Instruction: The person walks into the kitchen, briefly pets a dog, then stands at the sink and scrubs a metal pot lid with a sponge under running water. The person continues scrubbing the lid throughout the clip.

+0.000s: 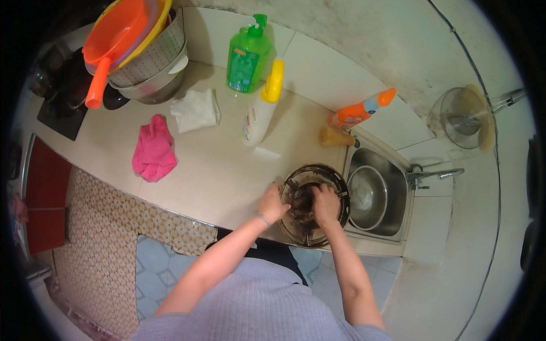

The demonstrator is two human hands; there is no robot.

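A round, stained metal pan support from a gas stove (pixel 309 239) lies on the counter before me, close to the sink. A dark round part (pixel 302 199) sits in its middle. My left hand (pixel 274 203) is at the ring's left side, thumb pointing inward over the rim; a bracelet circles that wrist. My right hand (pixel 326 205) reaches inside the ring, its fingers bent over the dark part's right edge. The fingertips of that hand are partly hidden, so its hold is unclear.
The steel sink (pixel 394 196) at the right holds a metal basin (pixel 381 187). Behind stand a white spray bottle (pixel 258 121), a green pump bottle (pixel 248 64) and an orange bottle (pixel 352 116). A pink cloth (pixel 154 149), a white cloth (pixel 196 111) and stacked colanders (pixel 145 59) are leftward.
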